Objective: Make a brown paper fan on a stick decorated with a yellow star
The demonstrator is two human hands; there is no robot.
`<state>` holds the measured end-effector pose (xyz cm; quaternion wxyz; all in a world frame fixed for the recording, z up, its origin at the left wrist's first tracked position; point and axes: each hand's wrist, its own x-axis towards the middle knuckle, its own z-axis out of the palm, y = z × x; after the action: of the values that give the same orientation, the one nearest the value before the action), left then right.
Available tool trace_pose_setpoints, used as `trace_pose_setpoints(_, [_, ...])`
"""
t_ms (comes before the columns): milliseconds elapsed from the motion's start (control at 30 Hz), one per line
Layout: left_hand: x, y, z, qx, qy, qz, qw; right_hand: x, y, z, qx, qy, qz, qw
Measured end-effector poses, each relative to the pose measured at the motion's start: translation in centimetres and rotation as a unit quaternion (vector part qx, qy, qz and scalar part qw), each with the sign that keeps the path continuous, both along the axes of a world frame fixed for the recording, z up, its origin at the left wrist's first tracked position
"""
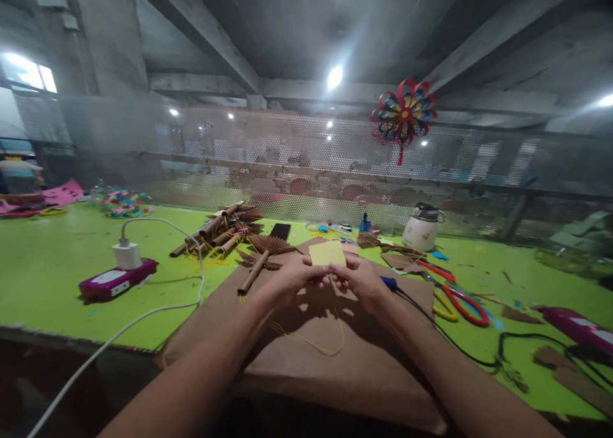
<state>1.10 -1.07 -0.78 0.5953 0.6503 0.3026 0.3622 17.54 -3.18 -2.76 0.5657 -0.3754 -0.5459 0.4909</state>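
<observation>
Both hands meet over a brown paper-covered surface [306, 358] in the middle of the table. Between the fingertips of my left hand [299, 277] and my right hand [360, 282] is a small piece of yellow paper [327, 253], pinched at its lower edge and sides. A loop of yellow string [330, 354] lies on the brown paper below them. Left of my left hand rests a brown rolled paper tube [253, 272] joined to a pleated brown fan [275, 245]. Just beyond my right hand shows a blue-handled tool [389, 283] with a black cord, partly hidden by that hand.
Several brown tubes [223, 232] with fans are piled at back left, beside a black phone [280, 231]. A purple power strip [117, 279] with a white cable stands left. Right are red-handled scissors [464, 305], a white kettle-like jug [421, 227] and another purple strip [577, 329].
</observation>
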Motion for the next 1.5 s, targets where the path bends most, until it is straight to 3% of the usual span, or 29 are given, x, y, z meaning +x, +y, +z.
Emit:
trace_pose_setpoints(267, [-0.1, -0.1, 0.4, 0.038, 0.069, 0.043, 0.996, 0.1, -0.1, 0.3, -0.017, -0.016, -0.037, 0.999])
trace_pose_setpoints(400, [-0.1, 0.0, 0.3, 0.03, 0.077, 0.039, 0.996, 0.4, -0.1, 0.5, -0.01, -0.029, -0.057, 0.998])
trace_pose_setpoints(700, [-0.2, 0.4, 0.2, 0.03, 0.061, 0.018, 0.998, 1.0, 0.3, 0.6, -0.015, -0.007, -0.019, 1.0])
trace_pose_setpoints(900, [-0.2, 0.9, -0.4, 0.044, 0.068, 0.028, 0.996, 1.2, 0.5, 0.3, -0.001, -0.023, -0.067, 0.997])
trace_pose_setpoints(1200, [0.1, 0.7, -0.3, 0.05, 0.041, 0.048, 0.997, 1.4, 0.2, 1.2, -0.027, 0.106, -0.02, 0.994])
trace_pose_setpoints(1500, [0.0, 0.4, -0.4, 0.097, 0.035, -0.031, 0.994, 0.1, 0.2, 0.0, 0.01, 0.02, 0.01, 1.0])
